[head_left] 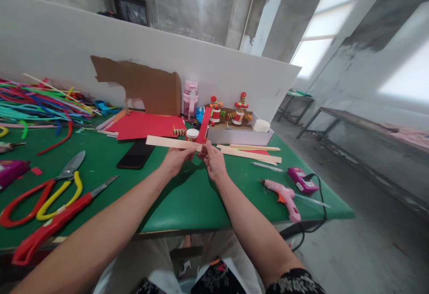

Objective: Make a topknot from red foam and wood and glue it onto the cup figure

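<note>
A cream paper strip [164, 142] and a red paper strip [204, 126] meet at a corner between my hands, above the green tabletop. My left hand [176, 161] is closed on the cream strip near that corner. Fingers of my right hand [214, 162] pinch the corner where the red strip overlaps the cream one; the exact grip is partly hidden. Just behind the strips stands a small round tub with a white lid [192, 133]. A folded zigzag paper piece [179, 131] lies to its left.
Scissors [63, 186], a red-handled knife [67, 211] and a phone [136, 154] lie left. On the right are a pink glue gun [283, 193], its cord, a pen [267, 166] and loose strips [251, 154]. Behind: red paper [147, 124], a box [241, 137] with figures, pipe cleaners [43, 99].
</note>
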Demonstrator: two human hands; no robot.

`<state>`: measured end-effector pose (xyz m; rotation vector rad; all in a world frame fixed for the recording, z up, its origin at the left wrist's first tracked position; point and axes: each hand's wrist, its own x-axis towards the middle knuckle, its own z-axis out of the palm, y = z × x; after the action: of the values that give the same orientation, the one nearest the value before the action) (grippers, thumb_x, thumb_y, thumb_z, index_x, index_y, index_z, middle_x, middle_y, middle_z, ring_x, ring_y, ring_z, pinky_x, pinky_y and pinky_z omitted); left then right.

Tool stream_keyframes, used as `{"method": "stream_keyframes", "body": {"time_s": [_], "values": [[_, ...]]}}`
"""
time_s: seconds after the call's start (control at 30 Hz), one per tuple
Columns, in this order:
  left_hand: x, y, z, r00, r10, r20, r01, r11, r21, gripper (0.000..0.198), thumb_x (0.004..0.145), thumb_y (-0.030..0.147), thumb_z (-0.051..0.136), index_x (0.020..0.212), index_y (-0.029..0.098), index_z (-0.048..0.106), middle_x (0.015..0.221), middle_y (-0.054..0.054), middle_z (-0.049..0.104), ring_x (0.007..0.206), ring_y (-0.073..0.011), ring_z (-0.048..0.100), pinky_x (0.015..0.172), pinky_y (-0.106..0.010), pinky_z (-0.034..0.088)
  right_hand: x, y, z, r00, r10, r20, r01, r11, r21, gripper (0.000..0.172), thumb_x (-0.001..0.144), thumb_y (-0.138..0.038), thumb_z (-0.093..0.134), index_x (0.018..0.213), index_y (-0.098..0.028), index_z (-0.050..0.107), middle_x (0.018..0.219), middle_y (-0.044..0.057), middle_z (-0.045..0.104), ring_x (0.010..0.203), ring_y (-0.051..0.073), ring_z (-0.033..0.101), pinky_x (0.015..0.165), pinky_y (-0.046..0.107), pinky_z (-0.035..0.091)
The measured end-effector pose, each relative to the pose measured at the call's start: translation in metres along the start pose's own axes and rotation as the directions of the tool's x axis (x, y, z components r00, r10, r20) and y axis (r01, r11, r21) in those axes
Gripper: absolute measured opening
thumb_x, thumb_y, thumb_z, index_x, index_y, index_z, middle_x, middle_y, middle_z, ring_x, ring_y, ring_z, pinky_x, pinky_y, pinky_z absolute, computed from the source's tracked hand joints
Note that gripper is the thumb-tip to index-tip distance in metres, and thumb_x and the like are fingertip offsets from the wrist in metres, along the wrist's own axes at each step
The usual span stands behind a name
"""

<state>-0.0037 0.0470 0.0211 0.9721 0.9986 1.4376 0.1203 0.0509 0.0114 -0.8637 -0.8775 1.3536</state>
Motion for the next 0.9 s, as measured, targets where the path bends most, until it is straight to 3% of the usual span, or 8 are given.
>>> {"method": "stream_keyframes", "body": {"time_s": [0.13, 0.33, 0.47, 0.73, 0.9], "values": [[-0.0035, 0.0036, -0.0001, 0.997, -0.019, 0.080, 0.015, 0.999, 0.051, 0.041, 0.047, 0.044, 0.086, 0.068, 0.013, 0.069, 0.058, -0.001, 0.061, 0.053, -0.0116, 0.049, 0.048, -0.024, 0.036, -0.0026, -0.0019, -0.0015, 0.996, -0.089, -0.026, 0.085, 0.990, -0.116, 0.032, 0.053, -0.039, 0.086, 0.068, -0.018, 0.068, 0.064, -0.004, 0.064, 0.059, 0.010, 0.055, 0.065, 0.025, 0.046], [0.0000, 0.0008, -0.0022, 0.998, 0.013, 0.064, -0.012, 1.000, -0.014, 0.038, 0.046, 0.043, 0.087, 0.060, 0.014, 0.066, 0.057, -0.001, 0.060, 0.053, -0.0113, 0.050, 0.048, -0.024, 0.037, -0.0022, 0.0003, -0.0030, 0.999, -0.033, 0.019, 0.034, 0.995, -0.093, 0.033, 0.050, -0.041, 0.086, 0.062, -0.018, 0.065, 0.059, -0.004, 0.062, 0.057, 0.011, 0.053, 0.065, 0.027, 0.046], [0.0033, -0.0003, -0.0043, 0.998, 0.048, 0.036, -0.048, 0.999, -0.009, 0.037, 0.046, 0.041, 0.086, 0.057, 0.015, 0.064, 0.054, 0.000, 0.058, 0.051, -0.0103, 0.048, 0.048, -0.024, 0.037, -0.0014, 0.0013, -0.0024, 0.999, 0.029, 0.046, -0.025, 0.997, -0.079, 0.035, 0.053, -0.047, 0.083, 0.067, -0.019, 0.068, 0.060, -0.004, 0.062, 0.056, 0.011, 0.052, 0.064, 0.027, 0.046], [-0.0005, -0.0007, -0.0005, 1.000, 0.023, 0.011, -0.023, 1.000, -0.021, 0.034, 0.048, 0.039, 0.086, 0.062, 0.014, 0.067, 0.058, -0.002, 0.063, 0.053, -0.0121, 0.052, 0.050, -0.025, 0.039, -0.0032, -0.0001, -0.0025, 0.993, -0.100, 0.055, 0.109, 0.974, -0.200, 0.028, 0.060, -0.044, 0.079, 0.064, -0.019, 0.068, 0.056, -0.003, 0.060, 0.057, 0.012, 0.053, 0.064, 0.026, 0.046], [0.0029, -0.0021, -0.0030, 1.000, 0.000, -0.010, -0.001, 0.996, -0.086, 0.028, 0.048, 0.033, 0.084, 0.055, 0.015, 0.064, 0.055, -0.001, 0.060, 0.052, -0.0118, 0.050, 0.050, -0.026, 0.038, -0.0050, 0.0005, -0.0008, 0.996, 0.011, 0.088, 0.002, 0.989, -0.149, 0.034, 0.058, -0.047, 0.082, 0.067, -0.018, 0.066, 0.057, -0.003, 0.061, 0.056, 0.010, 0.054, 0.061, 0.025, 0.047]]}}
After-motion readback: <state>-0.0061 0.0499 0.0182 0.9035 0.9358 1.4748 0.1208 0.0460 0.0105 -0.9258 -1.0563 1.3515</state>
